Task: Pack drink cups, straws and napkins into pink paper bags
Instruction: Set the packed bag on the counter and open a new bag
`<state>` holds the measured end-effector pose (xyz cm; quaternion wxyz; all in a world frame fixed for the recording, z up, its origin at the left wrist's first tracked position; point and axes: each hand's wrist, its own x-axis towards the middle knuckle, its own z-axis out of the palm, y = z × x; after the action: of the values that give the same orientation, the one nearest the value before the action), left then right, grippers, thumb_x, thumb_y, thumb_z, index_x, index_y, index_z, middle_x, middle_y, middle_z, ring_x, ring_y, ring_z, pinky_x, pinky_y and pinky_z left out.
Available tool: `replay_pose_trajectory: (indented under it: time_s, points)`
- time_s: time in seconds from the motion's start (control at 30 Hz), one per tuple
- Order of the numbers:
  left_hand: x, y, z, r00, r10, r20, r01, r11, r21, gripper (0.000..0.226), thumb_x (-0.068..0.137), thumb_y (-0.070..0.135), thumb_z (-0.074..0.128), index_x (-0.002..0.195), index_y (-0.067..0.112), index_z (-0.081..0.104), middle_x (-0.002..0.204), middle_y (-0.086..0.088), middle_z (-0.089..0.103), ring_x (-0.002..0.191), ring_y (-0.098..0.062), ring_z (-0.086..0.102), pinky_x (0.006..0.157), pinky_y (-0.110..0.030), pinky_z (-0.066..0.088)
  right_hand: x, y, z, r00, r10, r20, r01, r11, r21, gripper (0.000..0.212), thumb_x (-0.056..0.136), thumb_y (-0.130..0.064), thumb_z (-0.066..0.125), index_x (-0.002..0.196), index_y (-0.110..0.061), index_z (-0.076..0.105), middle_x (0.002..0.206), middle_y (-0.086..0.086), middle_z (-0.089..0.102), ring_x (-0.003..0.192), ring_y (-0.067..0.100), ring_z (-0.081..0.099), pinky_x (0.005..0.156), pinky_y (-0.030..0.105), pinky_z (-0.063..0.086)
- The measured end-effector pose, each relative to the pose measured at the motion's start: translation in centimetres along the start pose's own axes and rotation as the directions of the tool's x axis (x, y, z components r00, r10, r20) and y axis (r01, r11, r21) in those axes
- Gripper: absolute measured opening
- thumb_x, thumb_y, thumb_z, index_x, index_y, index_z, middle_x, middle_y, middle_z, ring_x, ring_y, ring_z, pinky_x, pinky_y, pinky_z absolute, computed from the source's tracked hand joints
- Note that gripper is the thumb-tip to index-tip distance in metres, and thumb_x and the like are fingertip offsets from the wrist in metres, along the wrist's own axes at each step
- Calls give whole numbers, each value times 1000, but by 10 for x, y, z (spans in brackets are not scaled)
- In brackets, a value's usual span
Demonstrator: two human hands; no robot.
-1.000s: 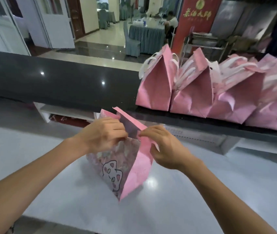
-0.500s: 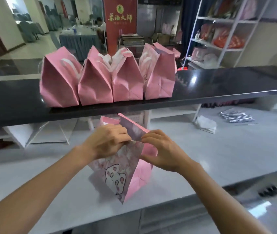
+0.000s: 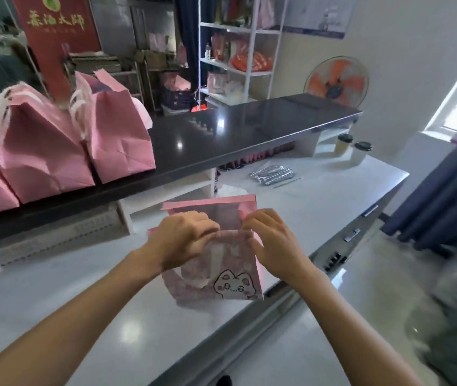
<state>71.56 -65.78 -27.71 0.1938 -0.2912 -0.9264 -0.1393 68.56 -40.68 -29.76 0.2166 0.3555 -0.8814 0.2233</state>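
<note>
Bag in hand: a pink paper bag [image 3: 216, 263] with a cartoon cat printed on its near face stands upright on the white counter [image 3: 110, 316], near the middle of the view; its mouth is open, the far wall standing taller than the near one
Left hand: the left hand [image 3: 182, 240] has its fingers curled over the top edge of the bag's near wall at the left, pinching it
Right hand: the right hand [image 3: 272, 240] pinches the same top edge at the right corner, fingers bent around the paper
Packed bags: 3 pink bags [image 3: 54, 146] with white handles sit side by side on the dark raised shelf [image 3: 235, 135], far left, tops folded shut
Straws: a bundle of wrapped straws [image 3: 272, 174] lies on the counter far right of the held bag, well apart from it
Cups: 2 lidded drink cups [image 3: 352, 149] stand beside each other at the counter's far right end
Background: a white rack [image 3: 249, 51], an orange fan [image 3: 336, 79] and a red banner [image 3: 54, 23] lie beyond the shelf
</note>
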Motion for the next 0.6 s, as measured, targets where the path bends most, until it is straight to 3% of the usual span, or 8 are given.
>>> replay_pose_trajectory:
  time_s: [0.17,0.27,0.43,0.6]
  points:
    - [52,-12,48,997,-12,79,19,997,-76,28,90,35,71,117,28,70,96,9,72,80,-15,65,66,-29,54,-5,92,-16,997,51,-56,-57,993,-107,19,82,-2,75,97,-11,68,109,-2,64,108,25,54,85,42,52]
    - [91,-24,76,994,-12,107,22,995,-100,25,85,34,75,109,29,69,95,9,72,82,-17,66,70,-29,53,-4,146,-23,993,102,-53,-109,982,-152,21,80,-2,79,96,-12,68,109,-4,64,109,23,54,85,43,52]
    - [166,-39,124,983,78,165,-65,994,-88,6,94,34,63,94,29,58,85,11,64,76,-15,59,69,-32,50,-7,224,-40,981,175,-84,-189,959,-209,20,82,-7,80,96,-15,69,107,-4,66,108,22,54,87,41,51]
    - [241,-30,163,970,166,176,-152,984,-89,6,98,24,54,92,24,56,82,7,61,76,-20,55,72,-34,46,-13,288,-56,959,249,-135,-276,926,-256,18,82,-13,81,96,-13,69,107,-2,67,105,23,57,85,40,53]
